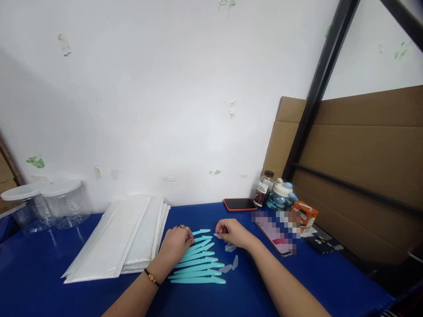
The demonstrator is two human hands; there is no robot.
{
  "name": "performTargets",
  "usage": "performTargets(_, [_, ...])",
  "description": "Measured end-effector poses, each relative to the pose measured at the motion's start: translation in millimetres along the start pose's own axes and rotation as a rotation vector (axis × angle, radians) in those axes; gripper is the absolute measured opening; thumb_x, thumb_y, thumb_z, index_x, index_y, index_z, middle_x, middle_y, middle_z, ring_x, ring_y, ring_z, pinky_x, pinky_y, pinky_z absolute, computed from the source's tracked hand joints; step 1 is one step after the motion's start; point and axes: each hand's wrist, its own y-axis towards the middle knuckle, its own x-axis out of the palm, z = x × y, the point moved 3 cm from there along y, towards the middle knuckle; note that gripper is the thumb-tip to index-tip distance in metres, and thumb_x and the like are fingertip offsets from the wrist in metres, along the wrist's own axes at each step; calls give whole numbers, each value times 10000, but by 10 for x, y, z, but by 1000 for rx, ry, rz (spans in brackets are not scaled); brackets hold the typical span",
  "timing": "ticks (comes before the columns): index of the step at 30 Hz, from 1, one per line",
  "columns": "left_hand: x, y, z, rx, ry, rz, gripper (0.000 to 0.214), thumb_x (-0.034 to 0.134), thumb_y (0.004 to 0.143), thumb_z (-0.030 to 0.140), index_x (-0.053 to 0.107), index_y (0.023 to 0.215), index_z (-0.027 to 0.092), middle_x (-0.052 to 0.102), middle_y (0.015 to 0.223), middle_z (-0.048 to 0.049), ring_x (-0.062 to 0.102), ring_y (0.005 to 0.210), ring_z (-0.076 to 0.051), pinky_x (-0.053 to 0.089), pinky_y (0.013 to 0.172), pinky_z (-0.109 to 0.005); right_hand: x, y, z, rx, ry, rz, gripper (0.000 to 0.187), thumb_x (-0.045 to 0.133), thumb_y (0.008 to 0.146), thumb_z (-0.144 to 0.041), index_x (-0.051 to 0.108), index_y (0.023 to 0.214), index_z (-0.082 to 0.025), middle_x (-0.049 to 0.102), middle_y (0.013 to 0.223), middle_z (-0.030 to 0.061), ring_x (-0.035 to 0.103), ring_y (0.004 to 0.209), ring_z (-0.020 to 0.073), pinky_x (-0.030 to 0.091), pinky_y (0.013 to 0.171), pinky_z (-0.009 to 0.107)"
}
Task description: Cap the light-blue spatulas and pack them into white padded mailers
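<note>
A row of several teal plastic sticks [198, 264] lies side by side on the blue table [49, 281]. My left hand [176, 244] rests curled at the row's far left end, fingers on the topmost sticks. My right hand [233, 232] is closed in a pinch just right of the row, over a small clear cap [230, 247]. Two more clear caps [230, 265] lie loose on the cloth to the right of the sticks. What the right fingers pinch is too small to make out.
A stack of white padded envelopes [122, 240] lies at left, with two clear lidded jars [49, 204] behind it. A phone [239, 204], a brown bottle [263, 188], a small blue container [280, 193], an orange box [306, 214] and cardboard sheets [363, 167] stand at right.
</note>
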Motion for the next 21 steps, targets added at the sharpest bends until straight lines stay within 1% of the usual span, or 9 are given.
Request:
performTargets(4, [15, 10, 15, -6, 3, -6, 136, 519, 782, 277, 642, 775, 220, 656, 840, -15, 577, 837, -177, 333, 691, -283, 53, 39, -35, -32, 42, 36, 92, 647, 657, -142, 674, 743, -158, 639, 635, -10, 560, 583, 103, 445, 548, 198])
performTargets(8, [6, 10, 13, 3, 4, 6, 133, 525, 780, 274, 646, 779, 220, 655, 864, -17, 571, 860, -181, 331, 713, -287, 85, 73, -16, -76, 51, 53, 98, 669, 668, -221, 706, 739, -164, 642, 629, -6, 552, 573, 105, 452, 553, 214])
performTargets(12, [-3, 7, -19, 29, -18, 25, 128, 529, 780, 272, 647, 770, 226, 652, 859, -14, 567, 840, -175, 323, 713, -281, 78, 84, 9, -69, 57, 77, 110, 670, 673, -236, 721, 740, -165, 639, 613, -6, 545, 558, 104, 441, 543, 211])
performTargets(18, [35, 24, -61, 32, -16, 47, 119, 535, 784, 278, 643, 764, 233, 643, 833, -7, 565, 816, -171, 308, 701, -276, 73, 73, 5, -68, 95, 36, 131, 671, 673, -252, 723, 751, -160, 637, 617, -5, 538, 559, 102, 433, 533, 207])
performTargets(21, [43, 35, -72, 40, -20, 54, 130, 529, 788, 285, 642, 760, 228, 644, 833, -10, 565, 814, -170, 308, 697, -275, 90, 80, 0, -89, 83, 48, 120, 667, 678, -239, 722, 754, -165, 631, 615, -9, 528, 553, 98, 427, 532, 207])
